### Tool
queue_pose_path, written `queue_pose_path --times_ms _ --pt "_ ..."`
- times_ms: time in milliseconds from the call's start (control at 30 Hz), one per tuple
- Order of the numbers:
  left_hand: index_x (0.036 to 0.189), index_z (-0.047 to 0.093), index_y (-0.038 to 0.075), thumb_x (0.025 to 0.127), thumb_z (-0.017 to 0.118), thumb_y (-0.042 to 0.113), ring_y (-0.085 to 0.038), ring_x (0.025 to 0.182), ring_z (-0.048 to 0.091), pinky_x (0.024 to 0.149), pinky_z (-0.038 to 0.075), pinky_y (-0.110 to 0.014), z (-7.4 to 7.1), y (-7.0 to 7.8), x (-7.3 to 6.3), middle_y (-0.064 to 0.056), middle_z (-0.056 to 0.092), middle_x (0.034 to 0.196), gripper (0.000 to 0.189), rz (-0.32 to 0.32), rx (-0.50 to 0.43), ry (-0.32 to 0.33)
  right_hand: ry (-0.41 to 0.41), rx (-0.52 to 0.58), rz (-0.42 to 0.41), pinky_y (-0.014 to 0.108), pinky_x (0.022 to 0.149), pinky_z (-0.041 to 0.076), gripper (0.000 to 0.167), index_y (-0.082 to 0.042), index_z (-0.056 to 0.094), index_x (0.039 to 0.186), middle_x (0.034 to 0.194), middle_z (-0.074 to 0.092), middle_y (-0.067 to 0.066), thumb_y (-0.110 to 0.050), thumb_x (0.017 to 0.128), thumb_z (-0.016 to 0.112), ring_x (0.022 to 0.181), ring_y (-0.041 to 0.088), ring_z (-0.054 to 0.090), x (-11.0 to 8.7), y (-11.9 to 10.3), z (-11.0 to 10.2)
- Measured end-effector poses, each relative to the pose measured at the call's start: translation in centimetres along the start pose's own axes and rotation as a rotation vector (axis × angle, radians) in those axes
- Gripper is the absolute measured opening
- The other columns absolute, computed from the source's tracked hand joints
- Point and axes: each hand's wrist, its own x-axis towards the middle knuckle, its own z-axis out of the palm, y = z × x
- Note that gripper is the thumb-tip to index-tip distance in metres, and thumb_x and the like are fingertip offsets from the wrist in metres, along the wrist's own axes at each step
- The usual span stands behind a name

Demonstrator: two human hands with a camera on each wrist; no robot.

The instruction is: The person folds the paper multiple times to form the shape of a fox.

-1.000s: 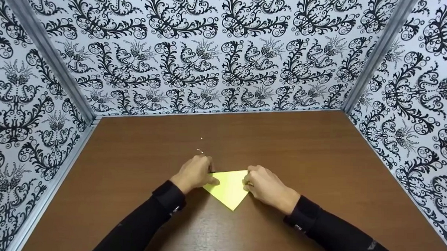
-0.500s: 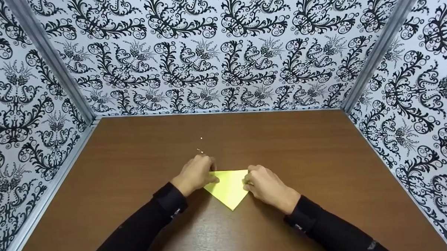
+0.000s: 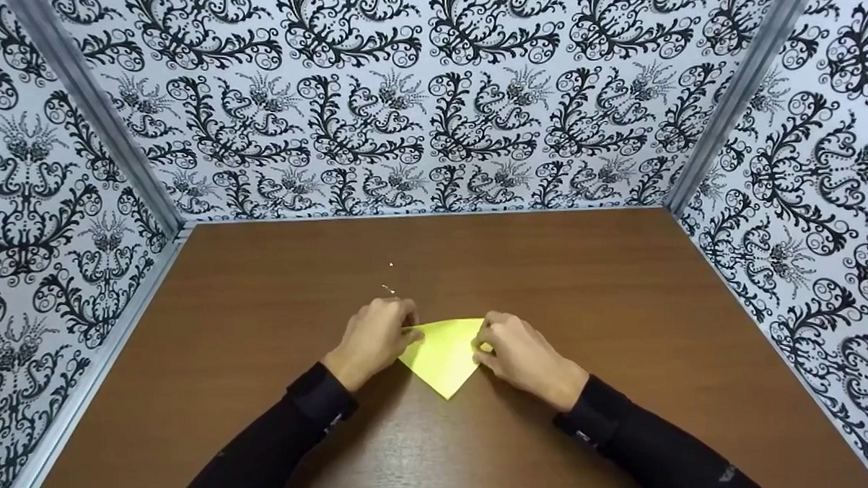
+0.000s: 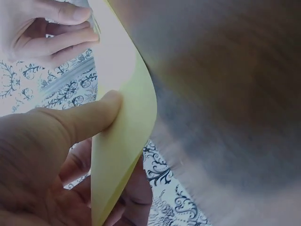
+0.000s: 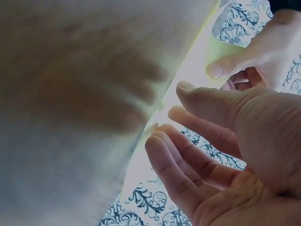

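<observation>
A folded sheet of yellow paper (image 3: 441,360) spans the gap between both hands over the wooden table, its pointed corner toward the person. My left hand (image 3: 374,336) pinches its left side. In the left wrist view the thumb (image 4: 91,117) lies flat on the near face of the paper (image 4: 124,127), with curled fingers behind; the sheet bends in a curve there and its layers part a little at the lower end. My right hand (image 3: 528,352) holds the right corner between thumb and curled fingers. In the right wrist view the thumb (image 5: 197,94) meets the bright paper (image 5: 190,59).
Brown wooden table (image 3: 584,278) lies under the hands. Patterned black-and-white panels (image 3: 366,126) close it in at the back and both sides, joined by grey corner posts (image 3: 735,103). Small bright spots (image 3: 389,289) show on the tabletop beyond the left hand.
The paper's far edge, straight before, now bows upward, and its right corner sits higher. Both hands keep their hold with only a slight shift. The head view has tilted a little.
</observation>
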Motion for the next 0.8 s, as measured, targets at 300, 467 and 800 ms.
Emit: queue_pose_path --times_ms 300,467,800 --pt "0.095 0.077 0.012 0.099 0.096 0.021 -0.025 0.083 0.083 0.069 0.070 -0.046 -1.5 0.7 -0.2 -0.004 0.078 0.093 0.022 0.119 0.066 0.238 0.255 -0.012 -0.085 0.033 0.080 0.071 0.015 -0.001 0.086 0.108 0.106 0.077 0.013 -0.002 0.096 0.094 0.095 0.027 0.078 1.6 0.3 -2.4" --pt "0.095 0.075 0.013 0.099 0.096 0.025 -0.023 0.080 0.080 0.066 0.068 -0.044 -2.2 1.1 -0.1 -0.002 0.075 0.091 0.024 0.194 0.118 0.375 0.371 -0.062 -0.145 0.033 0.090 0.071 0.020 -0.004 0.086 0.118 0.117 0.078 0.013 -0.007 0.100 0.093 0.108 0.028 0.075 3.0 0.1 -3.8" --pt "0.095 0.075 0.016 0.097 0.097 0.026 -0.021 0.079 0.074 0.068 0.066 -0.038 -2.2 1.8 0.0 0.000 0.073 0.089 0.024 0.340 0.215 0.556 0.348 -0.120 -0.223 0.035 0.095 0.070 0.016 -0.010 0.089 0.121 0.114 0.086 0.005 -0.013 0.105 0.089 0.107 0.023 0.080 4.3 -0.4 -3.9"
